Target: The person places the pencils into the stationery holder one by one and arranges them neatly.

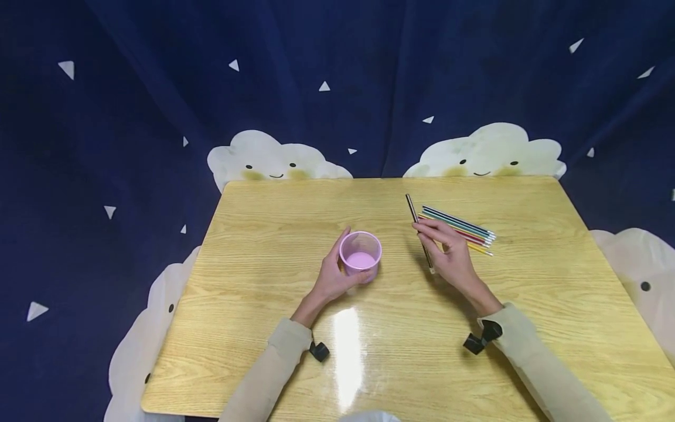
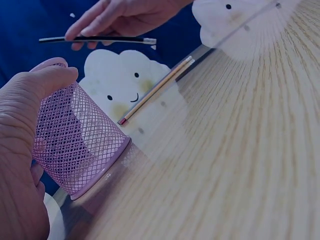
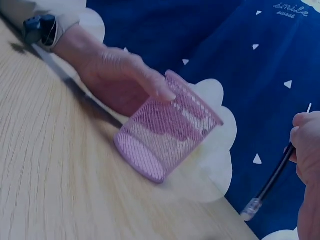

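Observation:
A pink mesh pencil cup (image 1: 361, 259) stands upright on the wooden table, its mouth facing up. My left hand (image 1: 331, 278) grips it from the left side, thumb across the near side. Inside the cup (image 3: 165, 132), no pencil shows through the mesh. To the right, my right hand (image 1: 452, 256) pinches a black pencil (image 1: 411, 207) between thumb and fingers, above the table and apart from the cup. The pencil's eraser end (image 3: 251, 209) points down toward me. Several pencils (image 1: 457, 224) in dark, teal, red and yellow lie in a bunch just beyond the right hand.
The table (image 1: 253, 246) has light wood grain and rounded corners. A dark blue curtain (image 1: 327, 35) with white triangles and smiling clouds hangs behind it. Small black devices sit at both cuffs, and a bright glare (image 1: 348, 357) lies on the near tabletop.

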Demonstrator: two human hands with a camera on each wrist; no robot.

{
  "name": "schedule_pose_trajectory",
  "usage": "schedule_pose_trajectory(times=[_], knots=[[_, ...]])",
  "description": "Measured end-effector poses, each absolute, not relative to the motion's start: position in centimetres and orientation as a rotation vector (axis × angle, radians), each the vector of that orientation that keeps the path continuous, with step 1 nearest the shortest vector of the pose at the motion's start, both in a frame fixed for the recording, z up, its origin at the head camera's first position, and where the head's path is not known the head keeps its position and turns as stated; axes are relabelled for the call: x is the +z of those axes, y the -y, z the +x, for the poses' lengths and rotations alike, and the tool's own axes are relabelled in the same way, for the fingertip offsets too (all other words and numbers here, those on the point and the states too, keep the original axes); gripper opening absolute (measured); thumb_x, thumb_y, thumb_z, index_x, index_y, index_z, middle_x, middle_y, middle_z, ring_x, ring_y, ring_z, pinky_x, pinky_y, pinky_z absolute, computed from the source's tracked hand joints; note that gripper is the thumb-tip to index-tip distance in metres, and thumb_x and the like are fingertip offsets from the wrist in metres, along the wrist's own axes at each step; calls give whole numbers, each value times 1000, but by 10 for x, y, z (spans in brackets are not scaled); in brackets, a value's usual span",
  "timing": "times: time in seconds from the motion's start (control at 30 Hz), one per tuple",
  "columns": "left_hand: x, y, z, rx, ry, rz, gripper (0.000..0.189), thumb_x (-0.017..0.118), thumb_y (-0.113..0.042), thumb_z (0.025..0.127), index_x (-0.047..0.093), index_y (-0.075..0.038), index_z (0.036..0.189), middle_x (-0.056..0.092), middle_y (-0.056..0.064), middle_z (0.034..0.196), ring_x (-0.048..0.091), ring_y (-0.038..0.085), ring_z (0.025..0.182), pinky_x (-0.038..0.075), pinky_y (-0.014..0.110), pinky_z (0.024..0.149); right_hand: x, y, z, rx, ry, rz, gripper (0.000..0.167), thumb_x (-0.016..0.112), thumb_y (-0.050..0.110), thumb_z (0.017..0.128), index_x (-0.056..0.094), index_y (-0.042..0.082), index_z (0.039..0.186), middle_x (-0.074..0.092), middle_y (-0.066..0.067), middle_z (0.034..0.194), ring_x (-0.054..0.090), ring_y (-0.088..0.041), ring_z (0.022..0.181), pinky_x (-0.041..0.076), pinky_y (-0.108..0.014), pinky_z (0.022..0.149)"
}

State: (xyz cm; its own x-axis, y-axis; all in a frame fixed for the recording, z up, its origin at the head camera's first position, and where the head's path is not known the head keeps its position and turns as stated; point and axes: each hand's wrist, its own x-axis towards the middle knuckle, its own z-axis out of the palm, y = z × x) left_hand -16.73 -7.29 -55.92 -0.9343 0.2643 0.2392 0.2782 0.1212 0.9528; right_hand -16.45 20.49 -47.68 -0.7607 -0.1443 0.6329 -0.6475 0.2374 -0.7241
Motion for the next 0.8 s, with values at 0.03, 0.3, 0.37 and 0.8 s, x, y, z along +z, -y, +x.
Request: schedule_pose_trajectory(times=[0.03, 0.3, 0.37, 0.8], knots=[[-559, 73, -167, -1997, 2347, -568, 107, 93, -16, 73, 35, -16, 163, 50, 14, 157, 48, 31, 143, 37, 51, 122, -477, -204, -166, 1565, 2057, 730, 27, 62, -28, 87, 70, -20, 111, 68, -35, 116, 64, -18, 120, 51, -18, 103], [-558, 72, -167, -2050, 2308, -595, 95, 94, -13, 74, 46, -14, 156, 56, 23, 147, 52, 42, 137, 42, 60, 116, -489, -200, -180, 1679, 1926, 733, 32, 64, -30, 84, 73, -15, 111, 70, -34, 115, 69, -16, 113, 56, -22, 99], [-558, 72, -167, -2064, 2302, -587, 96, 94, -11, 74, 46, -15, 157, 56, 22, 147, 52, 42, 137, 42, 57, 117, -486, -198, -182, 1692, 1903, 733, 32, 65, -28, 85, 74, -13, 112, 71, -32, 114, 70, -17, 109, 58, -23, 96], [-552, 78, -167, -2109, 2240, -537, 90, 97, -6, 67, 56, -7, 147, 62, 22, 141, 60, 43, 128, 48, 54, 112, -460, -173, -191, 1667, 1816, 776, 30, 68, -25, 86, 76, -11, 111, 74, -30, 111, 76, -23, 97, 62, -26, 86]])
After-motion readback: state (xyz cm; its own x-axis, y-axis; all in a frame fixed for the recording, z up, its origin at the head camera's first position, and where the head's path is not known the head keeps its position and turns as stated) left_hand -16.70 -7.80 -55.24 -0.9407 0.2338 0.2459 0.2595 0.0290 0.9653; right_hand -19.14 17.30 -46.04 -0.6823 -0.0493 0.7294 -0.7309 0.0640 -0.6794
